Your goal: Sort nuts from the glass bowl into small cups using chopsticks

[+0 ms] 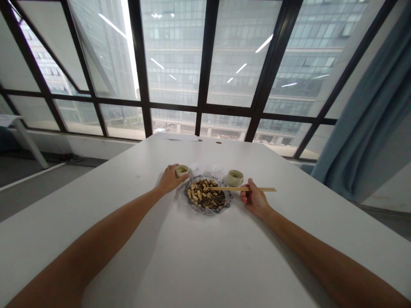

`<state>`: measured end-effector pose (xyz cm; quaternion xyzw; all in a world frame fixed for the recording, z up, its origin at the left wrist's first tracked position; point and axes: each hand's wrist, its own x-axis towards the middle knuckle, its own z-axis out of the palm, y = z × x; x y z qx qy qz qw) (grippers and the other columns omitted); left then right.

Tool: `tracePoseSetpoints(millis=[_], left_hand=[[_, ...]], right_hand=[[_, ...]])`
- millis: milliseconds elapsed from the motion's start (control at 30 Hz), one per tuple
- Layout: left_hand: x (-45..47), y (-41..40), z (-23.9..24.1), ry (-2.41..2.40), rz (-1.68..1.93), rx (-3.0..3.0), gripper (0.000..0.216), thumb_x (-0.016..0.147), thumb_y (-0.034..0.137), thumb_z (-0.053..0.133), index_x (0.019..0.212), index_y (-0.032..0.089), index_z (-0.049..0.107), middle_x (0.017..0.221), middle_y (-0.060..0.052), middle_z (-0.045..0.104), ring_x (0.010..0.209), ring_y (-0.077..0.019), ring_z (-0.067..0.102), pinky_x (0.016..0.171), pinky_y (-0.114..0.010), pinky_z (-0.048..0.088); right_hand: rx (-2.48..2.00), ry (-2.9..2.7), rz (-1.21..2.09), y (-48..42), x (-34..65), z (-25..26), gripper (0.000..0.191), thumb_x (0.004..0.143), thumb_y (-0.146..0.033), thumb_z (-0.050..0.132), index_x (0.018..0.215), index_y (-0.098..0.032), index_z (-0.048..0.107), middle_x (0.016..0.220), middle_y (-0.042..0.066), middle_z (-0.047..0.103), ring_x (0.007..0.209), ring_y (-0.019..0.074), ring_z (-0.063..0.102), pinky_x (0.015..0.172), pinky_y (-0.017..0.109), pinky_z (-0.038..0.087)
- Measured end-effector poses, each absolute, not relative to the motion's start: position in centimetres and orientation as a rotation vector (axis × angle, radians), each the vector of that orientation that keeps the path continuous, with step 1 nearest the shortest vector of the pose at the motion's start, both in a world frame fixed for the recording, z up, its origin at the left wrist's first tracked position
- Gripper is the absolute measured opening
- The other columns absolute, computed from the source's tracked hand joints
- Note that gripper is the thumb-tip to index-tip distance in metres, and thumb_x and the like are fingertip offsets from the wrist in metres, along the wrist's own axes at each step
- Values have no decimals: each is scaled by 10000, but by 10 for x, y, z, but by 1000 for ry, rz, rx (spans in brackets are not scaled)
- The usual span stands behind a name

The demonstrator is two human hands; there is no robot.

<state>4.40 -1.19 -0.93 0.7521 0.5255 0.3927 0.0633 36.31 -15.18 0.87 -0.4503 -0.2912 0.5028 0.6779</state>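
Note:
A glass plate of peanuts and dark seeds sits in the middle of the white table. My left hand is closed around a small cream cup just left of the plate. My right hand grips a pair of wooden chopsticks, held level with the tips over the plate's right side. A second cream cup stands right of the plate, just above the chopsticks. Two small white dishes sit behind the plate, between the cups.
Large black-framed windows fill the wall beyond the table's far edge. A blue curtain hangs at the right. Papers lie at the far edge. Another white table stands at the far left.

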Motion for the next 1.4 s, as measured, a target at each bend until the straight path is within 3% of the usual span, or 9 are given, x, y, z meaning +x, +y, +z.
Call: tracePoseSetpoints(millis=[433,667,967,1400], left_hand=[[44,-29,4,1571,1201,2273,616,735,574,724,1200,206,557,1148,-97,678,1027,-264,655,870,-361,514],[43,-26,1,1496,1333,2382,641,675,411,798,1217,221,512,1225,-90,631,1132,-281,597,981,-393,486],[43,-34,10,1425,1383,2449,644,701,225,750,1283,229,475,1337,-91,571,1242,-282,520,1093,-417,411],[43,-29,4,1507,1370,2467,613,684,273,772,1235,218,509,1279,-91,608,1163,-289,562,1030,-400,441]], right_hand=[[-1023,-727,1135,-154,358,12,483,820,-603,689,622,-181,563,439,10,567,323,104,452,313,208,353],[-1037,-769,1155,-157,354,15,485,795,-617,706,631,-185,556,433,16,578,330,120,479,317,212,364],[-1048,-815,1152,-160,353,15,490,795,-625,701,634,-185,557,447,25,584,339,117,493,320,205,379],[-1081,-836,1112,-158,353,11,504,704,-636,776,662,-180,567,437,4,571,338,104,481,312,181,350]])
